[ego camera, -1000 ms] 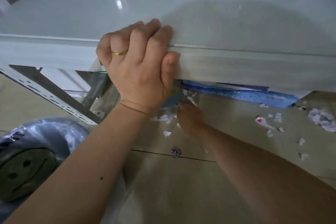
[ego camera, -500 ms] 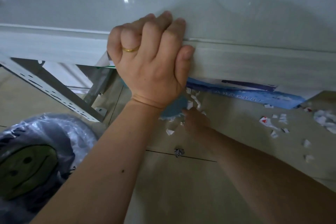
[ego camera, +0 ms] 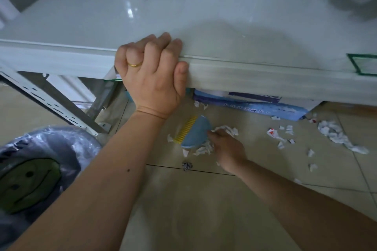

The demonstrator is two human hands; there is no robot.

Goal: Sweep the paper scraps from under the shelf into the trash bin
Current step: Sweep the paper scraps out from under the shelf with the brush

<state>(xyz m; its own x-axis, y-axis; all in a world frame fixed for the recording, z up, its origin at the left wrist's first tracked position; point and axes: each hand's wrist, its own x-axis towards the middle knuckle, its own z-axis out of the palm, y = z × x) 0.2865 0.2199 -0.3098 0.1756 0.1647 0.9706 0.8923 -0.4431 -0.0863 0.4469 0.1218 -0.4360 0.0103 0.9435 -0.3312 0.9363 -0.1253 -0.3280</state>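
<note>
From above, the left hand [ego camera: 152, 76] is clamped over the front edge of the white shelf [ego camera: 255, 78], fingers curled on the top surface and thumb pressed flat against the edge band; a gold ring [ego camera: 134, 65] sits on one finger. Below that grip and a little to its right, down at floor level, the right hand [ego camera: 227, 149] is closed on the near end of a small blue dustpan [ego camera: 195, 132] with a yellow comb edge [ego camera: 186, 129]; its fingers are mostly hidden, so exactly how they wrap the pan cannot be told. Torn paper scraps [ego camera: 205, 149] lie bunched against the pan and touching the right hand's fingertips. More scraps [ego camera: 334, 134] are scattered on the beige tiled floor [ego camera: 200, 206] well to the right of that hand, just outside the shelf's edge. Just beyond the dustpan, a blue printed sheet [ego camera: 265, 106] pokes out from under the shelf. Far to the left of both hands, near the left forearm, stands the trash bin [ego camera: 40, 161], lined with a clear plastic bag, beside the shelf's perforated metal leg [ego camera: 51, 104].
</note>
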